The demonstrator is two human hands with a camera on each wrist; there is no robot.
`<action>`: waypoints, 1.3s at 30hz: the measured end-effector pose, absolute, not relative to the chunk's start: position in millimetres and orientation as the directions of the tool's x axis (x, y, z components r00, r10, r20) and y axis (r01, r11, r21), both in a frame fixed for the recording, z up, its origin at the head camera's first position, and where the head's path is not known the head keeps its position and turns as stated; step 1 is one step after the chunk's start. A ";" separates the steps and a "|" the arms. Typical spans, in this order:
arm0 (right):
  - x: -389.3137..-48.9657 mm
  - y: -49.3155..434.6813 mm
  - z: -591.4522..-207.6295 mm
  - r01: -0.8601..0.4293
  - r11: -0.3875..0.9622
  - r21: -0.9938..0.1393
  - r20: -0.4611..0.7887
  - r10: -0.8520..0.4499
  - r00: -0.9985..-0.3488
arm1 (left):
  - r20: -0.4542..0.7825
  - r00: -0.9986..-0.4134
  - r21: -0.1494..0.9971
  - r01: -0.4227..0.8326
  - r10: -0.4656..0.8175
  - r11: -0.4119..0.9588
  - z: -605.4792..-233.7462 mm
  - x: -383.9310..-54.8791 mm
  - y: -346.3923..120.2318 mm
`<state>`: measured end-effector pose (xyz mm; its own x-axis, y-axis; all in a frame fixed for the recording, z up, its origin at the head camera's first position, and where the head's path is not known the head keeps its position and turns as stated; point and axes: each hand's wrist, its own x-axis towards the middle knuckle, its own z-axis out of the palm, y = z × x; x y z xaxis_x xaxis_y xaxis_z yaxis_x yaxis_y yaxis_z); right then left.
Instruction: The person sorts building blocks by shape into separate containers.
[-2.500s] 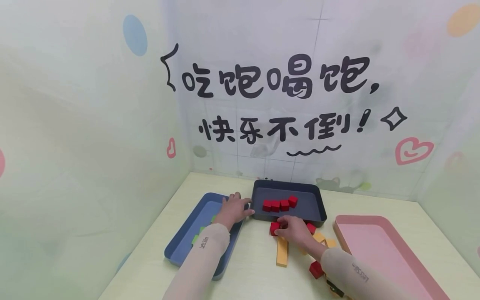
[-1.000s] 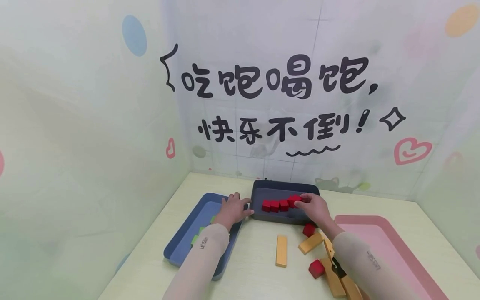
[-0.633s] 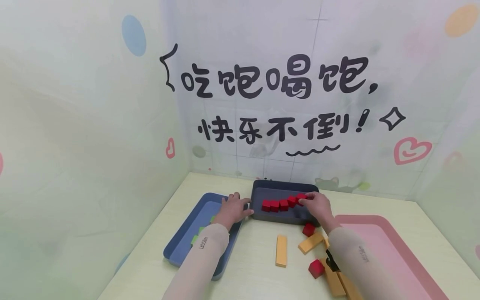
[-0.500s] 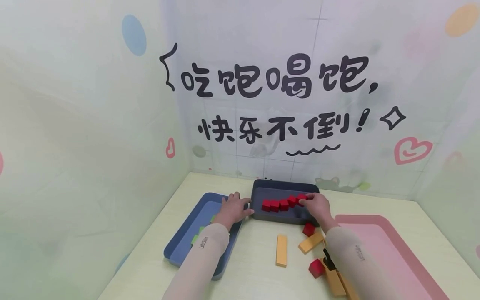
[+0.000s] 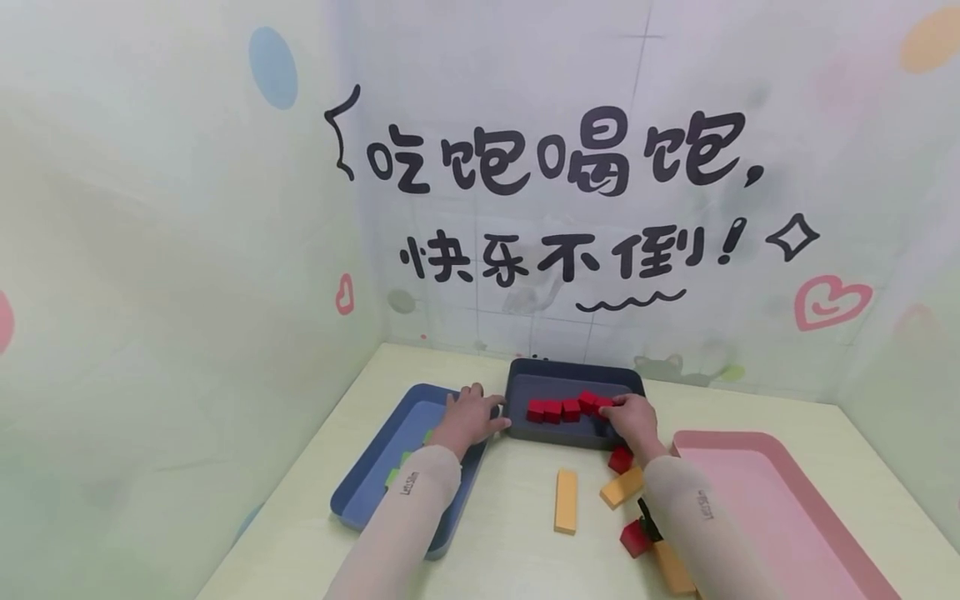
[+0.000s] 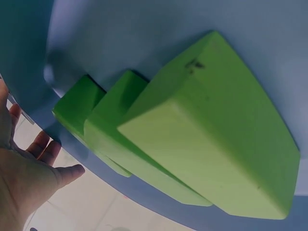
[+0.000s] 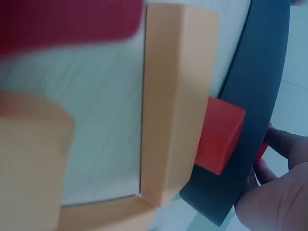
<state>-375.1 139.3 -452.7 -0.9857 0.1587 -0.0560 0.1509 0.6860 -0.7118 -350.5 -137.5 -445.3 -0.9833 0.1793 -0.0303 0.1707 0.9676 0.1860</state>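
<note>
In the head view, my right hand reaches over the front right rim of the dark tray. Its thumb and fingers pinch a red cube at the right end of a row of red cubes inside. The right wrist view shows only a sliver of the pinched cube beyond the tray wall. My left hand rests at the right rim of the blue tray, fingers spread and holding nothing, thumb towards the dark tray. Green blocks lie in the blue tray, partly hidden by my left arm in the head view.
Two red cubes, one before the dark tray and one nearer me, lie on the table. A yellow block lies apart; other yellow blocks sit partly under my right forearm. A pink tray stands at right.
My right hand has carried a red cube from the table into the dark tray, to the right end of the row, then shifted it slightly nearer me. The left hand has stayed put.
</note>
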 end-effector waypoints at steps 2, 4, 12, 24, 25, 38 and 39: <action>-375.8 139.0 -453.7 0.138 0.686 -0.714 -0.057 0.139 -0.989 | -0.033 -0.983 0.186 0.173 0.182 0.967 -444.7 -350.4 -136.9; -376.5 139.4 -454.1 0.128 0.685 -0.717 -0.064 0.118 -0.991 | -0.033 -0.982 0.189 0.177 0.186 0.966 -444.6 -350.3 -136.4; -378.2 147.1 -448.0 0.085 0.707 -0.702 -0.044 0.076 -0.996 | -0.019 -0.983 0.185 0.178 0.184 0.966 -447.5 -354.0 -137.2; -367.0 159.9 -437.5 -0.014 0.677 -0.736 -0.008 -0.029 -1.000 | -0.018 -0.983 0.186 0.174 0.181 0.967 -448.0 -353.3 -136.9; -364.7 160.9 -436.8 -0.020 0.674 -0.739 -0.010 -0.040 -0.999 | -0.018 -0.983 0.188 0.175 0.181 0.967 -447.4 -352.8 -136.9; -313.3 191.2 -424.4 -0.107 0.553 -0.826 -0.102 -0.333 -0.937 | -0.026 -0.985 0.187 0.162 0.170 0.969 -448.7 -353.9 -136.0; -308.8 194.8 -424.6 -0.105 0.540 -0.835 -0.126 -0.374 -0.919 | -0.026 -0.985 0.188 0.163 0.171 0.969 -448.8 -354.0 -135.7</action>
